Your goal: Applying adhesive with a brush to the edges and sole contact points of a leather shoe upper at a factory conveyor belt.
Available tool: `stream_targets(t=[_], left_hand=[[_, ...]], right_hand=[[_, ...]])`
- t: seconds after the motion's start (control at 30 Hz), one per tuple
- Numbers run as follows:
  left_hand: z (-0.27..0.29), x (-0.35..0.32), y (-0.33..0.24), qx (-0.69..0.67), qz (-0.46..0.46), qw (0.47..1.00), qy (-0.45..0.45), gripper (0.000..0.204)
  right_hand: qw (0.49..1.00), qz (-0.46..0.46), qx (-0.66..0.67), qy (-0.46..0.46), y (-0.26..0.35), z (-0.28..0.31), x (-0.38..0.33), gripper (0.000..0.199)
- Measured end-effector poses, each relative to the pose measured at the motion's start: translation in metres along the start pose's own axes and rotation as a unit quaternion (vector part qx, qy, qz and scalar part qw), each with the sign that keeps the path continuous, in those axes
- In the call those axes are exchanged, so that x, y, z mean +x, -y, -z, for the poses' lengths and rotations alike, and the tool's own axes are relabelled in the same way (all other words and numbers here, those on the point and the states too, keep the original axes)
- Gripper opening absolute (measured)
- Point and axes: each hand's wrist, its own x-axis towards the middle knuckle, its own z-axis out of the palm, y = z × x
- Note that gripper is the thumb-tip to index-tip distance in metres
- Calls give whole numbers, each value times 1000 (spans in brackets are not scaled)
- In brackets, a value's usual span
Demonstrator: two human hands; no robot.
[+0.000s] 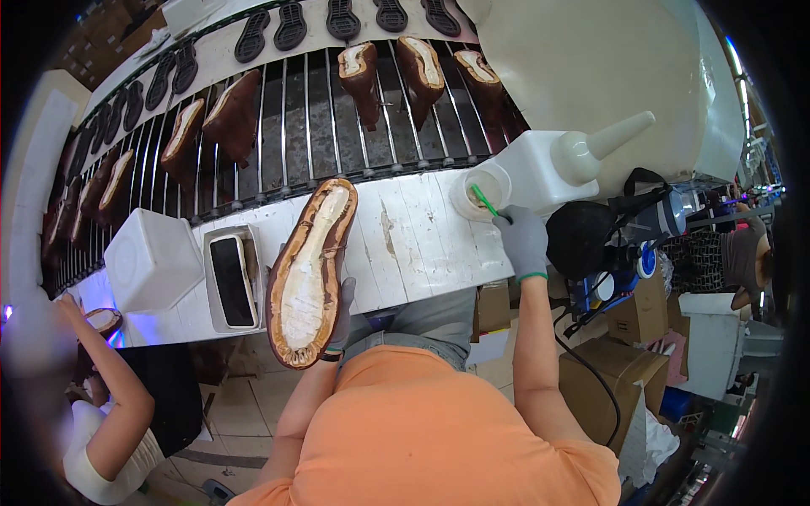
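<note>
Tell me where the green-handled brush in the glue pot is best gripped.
Grip the green-handled brush on its upper handle, coming from above and the right, as the right hand does: its lower end sits inside the round glue pot, so only the slanted handle is free.

shoe upper [310, 274]: brown, lasted, lying sole-side up with a pale bottom, tilting over the white surface's near edge
brush [484, 201]: green-handled, thin, its tip dipping into the round white glue cup [477, 192]

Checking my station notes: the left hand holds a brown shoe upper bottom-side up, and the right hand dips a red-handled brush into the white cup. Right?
Almost. The head view shows the brush in the right hand has a green handle, not red. The left hand does hold the brown shoe upper bottom-side up; the brush is at the white cup.
</note>
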Motion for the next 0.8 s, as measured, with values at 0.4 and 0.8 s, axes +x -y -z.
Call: stream_targets(t=[0.4,0.8], left_hand=[[5,6,-16,-736,283,614,33,57],[-7,14,-36,-697,215,684,-6,59]], right_hand=[[753,-204,614,123,16,3,-14,29],[821,64,508,252,132,43,-72,23]])
